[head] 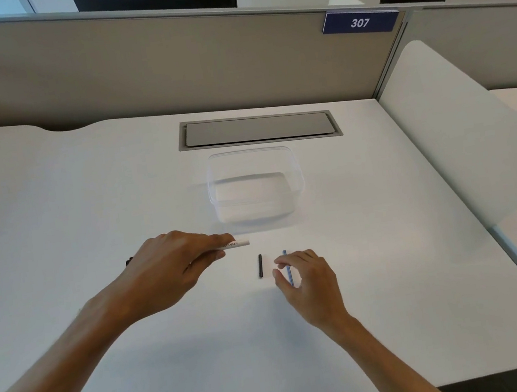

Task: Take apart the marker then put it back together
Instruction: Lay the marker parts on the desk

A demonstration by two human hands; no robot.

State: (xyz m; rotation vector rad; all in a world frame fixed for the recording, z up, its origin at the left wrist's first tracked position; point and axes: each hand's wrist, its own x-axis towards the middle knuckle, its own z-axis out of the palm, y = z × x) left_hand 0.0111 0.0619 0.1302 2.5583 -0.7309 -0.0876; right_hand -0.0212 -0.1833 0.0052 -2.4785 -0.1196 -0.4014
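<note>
My left hand is closed around the white marker barrel, which lies level with its open end pointing right and a dark tip showing past my wrist on the left. A short black marker piece lies on the white desk just right of the barrel. A thin blue ink rod lies beside it. My right hand hovers over the rod with thumb and fingers apart around it; whether they touch it is unclear.
A clear plastic container stands behind the parts, mid-desk. Further back is a grey cable hatch and a beige partition with a blue "307" sign. A white side panel bounds the right.
</note>
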